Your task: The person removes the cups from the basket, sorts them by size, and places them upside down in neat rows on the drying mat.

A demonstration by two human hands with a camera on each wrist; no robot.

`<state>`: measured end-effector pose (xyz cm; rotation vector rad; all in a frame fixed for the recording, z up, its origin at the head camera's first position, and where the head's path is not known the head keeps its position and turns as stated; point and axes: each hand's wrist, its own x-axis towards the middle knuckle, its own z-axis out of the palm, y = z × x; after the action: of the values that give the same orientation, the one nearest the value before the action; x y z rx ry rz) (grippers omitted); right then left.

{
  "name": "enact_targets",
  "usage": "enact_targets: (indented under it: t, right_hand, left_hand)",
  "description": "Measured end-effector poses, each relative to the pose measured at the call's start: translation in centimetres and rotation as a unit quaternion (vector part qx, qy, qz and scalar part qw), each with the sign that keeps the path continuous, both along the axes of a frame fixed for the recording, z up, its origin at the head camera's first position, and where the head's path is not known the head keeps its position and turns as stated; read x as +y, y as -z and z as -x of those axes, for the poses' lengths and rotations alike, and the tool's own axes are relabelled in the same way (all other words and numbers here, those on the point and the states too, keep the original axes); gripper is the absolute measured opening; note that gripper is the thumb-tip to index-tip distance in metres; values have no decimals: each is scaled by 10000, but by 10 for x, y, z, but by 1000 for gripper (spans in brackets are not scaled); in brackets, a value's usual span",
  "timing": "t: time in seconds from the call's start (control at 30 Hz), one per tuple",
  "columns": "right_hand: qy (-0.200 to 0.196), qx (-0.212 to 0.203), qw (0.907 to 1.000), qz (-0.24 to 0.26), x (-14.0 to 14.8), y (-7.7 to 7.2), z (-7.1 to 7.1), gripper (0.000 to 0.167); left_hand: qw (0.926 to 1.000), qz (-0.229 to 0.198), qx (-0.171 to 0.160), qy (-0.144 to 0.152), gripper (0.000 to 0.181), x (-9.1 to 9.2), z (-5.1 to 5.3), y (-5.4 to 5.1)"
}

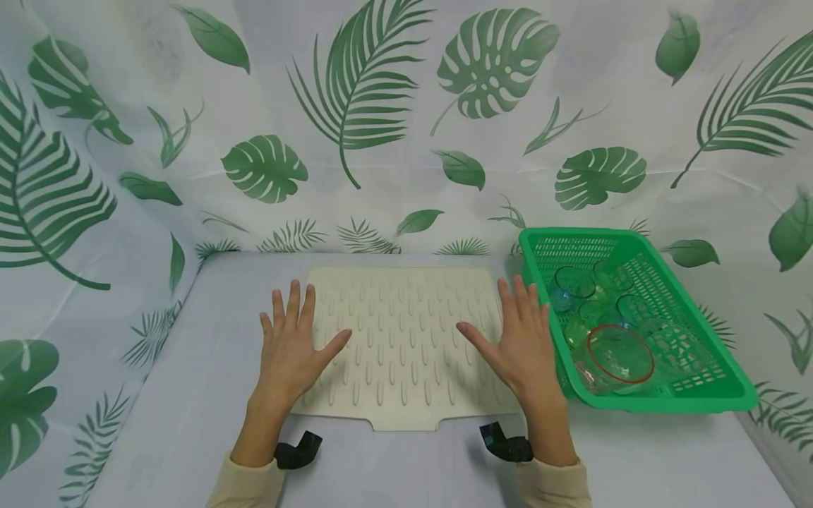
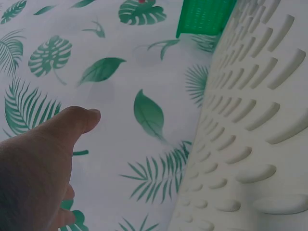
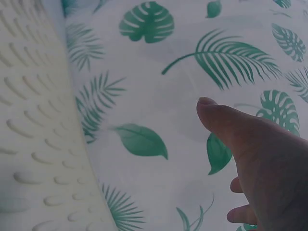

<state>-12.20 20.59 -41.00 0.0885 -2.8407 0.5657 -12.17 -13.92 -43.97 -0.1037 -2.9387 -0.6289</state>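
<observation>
Gripping nothing, your splayed left hand [image 1: 291, 360] and right hand [image 1: 524, 349] flank the mat [image 1: 396, 339]; a rightward swing could bump the basket [image 1: 673, 403], clashing its cups [image 1: 615, 360].

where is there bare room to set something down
Free: the table left of the left hand, out to the leaf-print curtain; the ridged board between that hand and the right hand; the table in front of the green basket. Crowded: inside the basket, where glasses cluster, and by its left side, close to the right hand.
</observation>
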Motion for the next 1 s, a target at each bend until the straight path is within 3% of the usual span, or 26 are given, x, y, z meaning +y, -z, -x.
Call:
enact_targets:
  t: [0.73,1.0]
  right_hand:
    - [11,670,9968,431,7,-24,-12,99]
    - [210,857,9948,506,16,-29,-19,100]
  left_hand:
    - [9992,-387,-78,-59,105,-8,5,0]
    - [9980,-618,-94,-94,106,-15,0,0]
